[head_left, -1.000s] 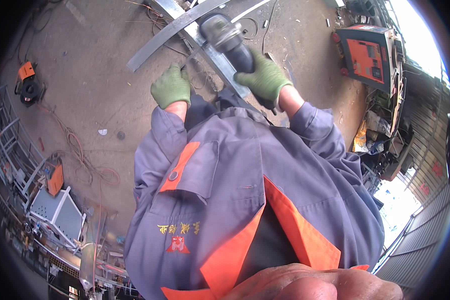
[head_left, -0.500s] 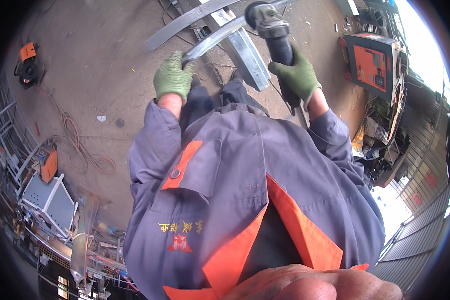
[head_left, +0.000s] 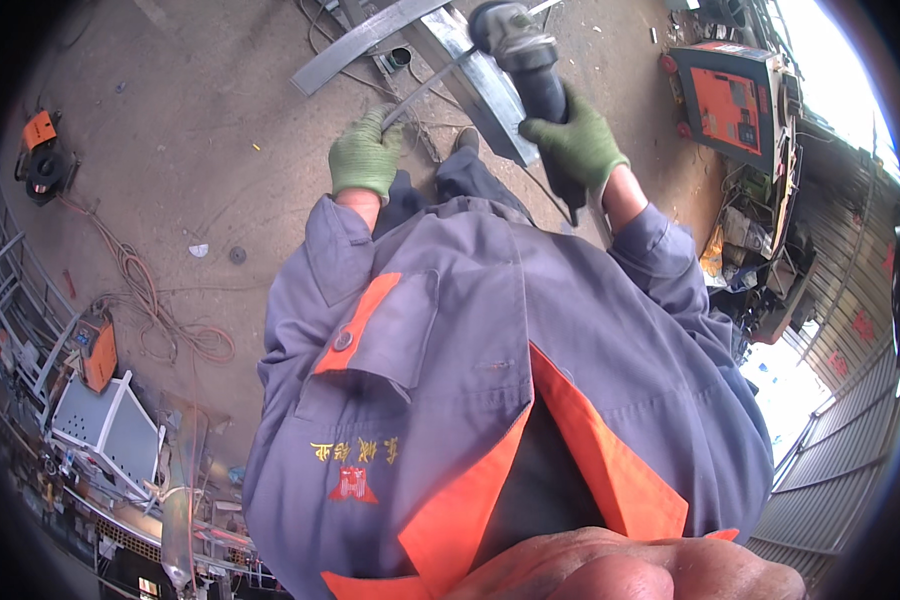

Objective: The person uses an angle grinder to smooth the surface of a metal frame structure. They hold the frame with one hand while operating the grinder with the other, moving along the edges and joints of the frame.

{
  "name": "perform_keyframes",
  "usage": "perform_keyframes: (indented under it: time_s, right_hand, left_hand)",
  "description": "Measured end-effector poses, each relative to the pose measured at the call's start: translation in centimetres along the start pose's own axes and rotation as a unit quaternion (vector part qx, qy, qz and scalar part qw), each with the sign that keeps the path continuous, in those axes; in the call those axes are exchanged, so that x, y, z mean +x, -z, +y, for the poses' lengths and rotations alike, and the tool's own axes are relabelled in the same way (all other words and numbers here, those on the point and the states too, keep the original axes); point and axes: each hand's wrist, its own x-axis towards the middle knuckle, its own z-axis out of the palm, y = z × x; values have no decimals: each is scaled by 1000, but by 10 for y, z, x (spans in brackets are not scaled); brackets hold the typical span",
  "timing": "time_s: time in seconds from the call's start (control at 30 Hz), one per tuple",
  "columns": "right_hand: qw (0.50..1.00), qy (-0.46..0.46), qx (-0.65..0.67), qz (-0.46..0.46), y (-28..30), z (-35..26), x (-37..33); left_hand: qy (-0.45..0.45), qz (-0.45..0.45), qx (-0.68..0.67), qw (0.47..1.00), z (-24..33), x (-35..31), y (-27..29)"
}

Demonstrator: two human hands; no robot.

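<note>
My left hand (head_left: 364, 156), in a green glove, is closed on the near end of a curved metal strip (head_left: 422, 88). The strip shows mostly its narrow edge and reaches across a square steel tube (head_left: 492, 98). In my right hand (head_left: 582, 142), also gloved in green, an angle grinder (head_left: 540, 84) is gripped by its dark body. Its head and round disc side point away from me, close to the far part of the strip; whether they touch I cannot tell. Another curved metal strip (head_left: 365, 43) lies across the tube farther off, to the left.
An orange and black machine (head_left: 727, 105) on wheels stands at the right. At the far left are a smaller orange device (head_left: 40, 150) and metal frames. Hoses (head_left: 148, 290) lie on the floor at left, and thin cables run beneath the tube.
The strip in my left hand has turned from showing its broad face to its edge. My left hand has moved slightly right and nearer; the grinder has shifted a little left.
</note>
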Motion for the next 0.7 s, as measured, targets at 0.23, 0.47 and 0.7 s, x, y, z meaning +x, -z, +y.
perform_keyframes:
  time_s: [0.23, 0.47, 0.7]
  right_hand:
    - [991, 73, -61, -91, -40, -21, -44]
    - [997, -17, -50, 57, -16, -12, -4]
    - [995, 27, -76, -56, -50, -17, -50]
  left_hand:
    - [-43, 14, -40, 998, -9, 4, -3]
    - [-94, 46, -38, 994, -17, 6, -7]
    - [-106, 62, -71, 990, -19, 7, -11]
